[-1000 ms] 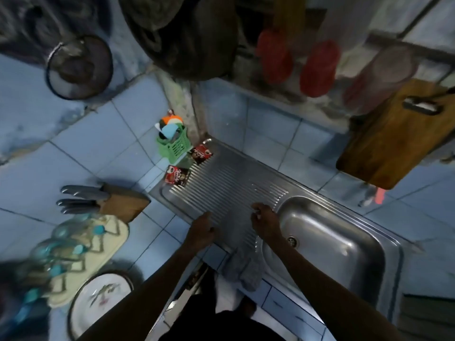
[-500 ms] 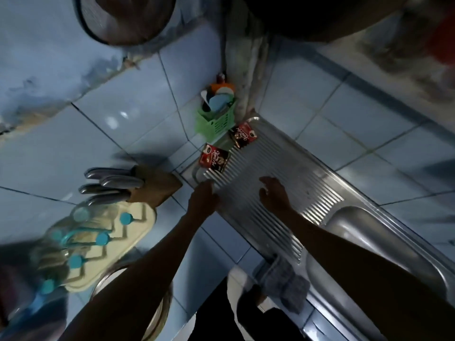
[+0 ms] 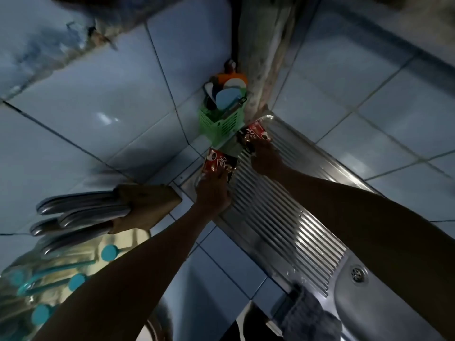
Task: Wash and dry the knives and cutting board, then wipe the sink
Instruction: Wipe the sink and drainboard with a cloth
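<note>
Both hands reach to the far corner of the sink's ribbed drainboard [image 3: 278,217], whose long axis runs from that corner down and right to the basin. The left hand [image 3: 213,193] lies on the nearer of two red-and-black sachets [image 3: 216,162]; its fingers [image 3: 221,174] are laid over the sachet's lower edge, but whether they pinch it or only press on it cannot be told. The right hand [image 3: 264,159] meets the farther sachet [image 3: 256,135], which sits at the very corner; its fingertips are hidden against the packet, so its hold cannot be told either.

Just behind the sachets stands one green slotted caddy [image 3: 221,121] with blue, white and orange items sticking up from it. One wooden knife block [image 3: 145,205] lies on the tiled tabletop [image 3: 221,262] left of the drainboard, its long axis running left to right. Four steel knife handles [image 3: 81,212] can be counted, pointing left and away from the sink. Below the block is a cream rack with teal pegs [image 3: 73,267]. One grey cloth [image 3: 310,316] hangs over the sink's near edge. The basin [image 3: 369,308] shows one overflow drain [image 3: 358,273] in its wall.
</note>
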